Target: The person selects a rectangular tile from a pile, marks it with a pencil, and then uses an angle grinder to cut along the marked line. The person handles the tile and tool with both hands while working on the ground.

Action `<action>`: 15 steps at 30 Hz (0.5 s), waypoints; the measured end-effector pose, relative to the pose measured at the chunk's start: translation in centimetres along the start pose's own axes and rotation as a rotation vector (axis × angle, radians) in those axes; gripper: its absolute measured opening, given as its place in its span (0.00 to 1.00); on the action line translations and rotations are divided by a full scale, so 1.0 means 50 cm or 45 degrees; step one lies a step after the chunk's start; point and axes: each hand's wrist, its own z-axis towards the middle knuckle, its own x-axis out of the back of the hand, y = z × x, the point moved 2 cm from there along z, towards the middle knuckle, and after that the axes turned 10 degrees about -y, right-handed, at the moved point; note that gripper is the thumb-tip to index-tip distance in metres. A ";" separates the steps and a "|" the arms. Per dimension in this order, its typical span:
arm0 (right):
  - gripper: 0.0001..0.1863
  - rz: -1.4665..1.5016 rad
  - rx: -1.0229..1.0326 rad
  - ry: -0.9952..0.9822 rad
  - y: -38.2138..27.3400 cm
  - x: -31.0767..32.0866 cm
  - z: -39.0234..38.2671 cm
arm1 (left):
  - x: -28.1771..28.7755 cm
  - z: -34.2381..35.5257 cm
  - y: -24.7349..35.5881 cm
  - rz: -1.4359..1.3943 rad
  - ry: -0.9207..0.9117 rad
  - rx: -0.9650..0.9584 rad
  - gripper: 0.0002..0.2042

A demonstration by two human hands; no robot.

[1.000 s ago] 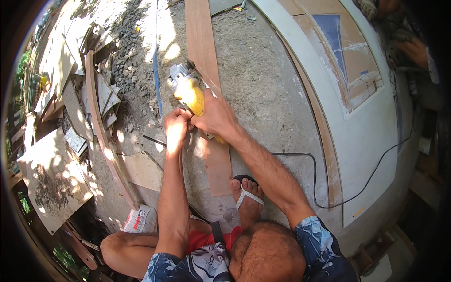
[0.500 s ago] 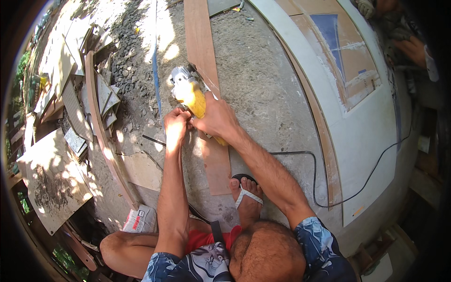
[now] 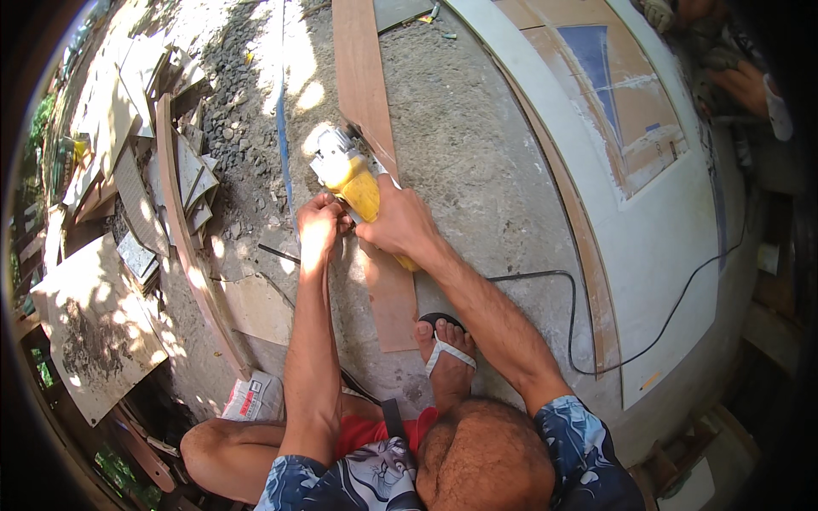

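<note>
My right hand (image 3: 400,218) is wrapped around the yellow body of an angle grinder (image 3: 361,192). The grinder's metal head points away from me to the upper left, over a long brown wooden board (image 3: 363,64) lying on the ground. Close by, on the grinder's left side, my left hand (image 3: 320,223) has its fingers curled together near the tool and the board's left edge. What its fingertips pinch, if anything, is hidden. The grinder's disc cannot be made out clearly.
A black cord (image 3: 573,319) runs across the concrete to the right, over a large white panel (image 3: 660,281). Broken sheets and scraps (image 3: 141,204) pile up at left beside a long wooden strip (image 3: 177,200). Another person's hand (image 3: 741,88) shows at far right.
The grinder and my right hand have shifted slightly to the right, and the tool's head has tilted a little. My left hand stays nearly in place.
</note>
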 end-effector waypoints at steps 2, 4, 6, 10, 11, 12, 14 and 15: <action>0.35 -0.009 0.006 0.012 0.001 -0.003 -0.003 | 0.006 0.003 -0.003 -0.026 -0.005 -0.001 0.04; 0.34 -0.008 -0.007 0.017 0.008 -0.004 -0.008 | -0.003 -0.002 0.001 0.005 0.010 0.004 0.04; 0.34 -0.010 -0.014 0.019 0.011 -0.007 -0.012 | -0.004 -0.004 0.003 0.015 0.015 0.003 0.04; 0.34 -0.024 -0.022 0.015 0.017 -0.010 -0.023 | -0.003 -0.007 0.005 0.016 0.014 0.001 0.05; 0.34 -0.027 -0.026 0.013 0.020 -0.010 -0.027 | -0.005 -0.009 0.006 0.022 0.016 0.004 0.05; 0.34 -0.024 -0.021 0.012 0.019 -0.009 -0.031 | -0.003 -0.008 0.005 0.019 0.025 -0.002 0.06; 0.33 -0.019 -0.012 0.010 0.016 -0.009 -0.037 | 0.001 -0.006 0.003 0.013 0.045 -0.014 0.09; 0.34 -0.016 -0.019 0.005 0.018 -0.012 -0.043 | 0.003 -0.009 -0.002 0.005 0.036 -0.014 0.10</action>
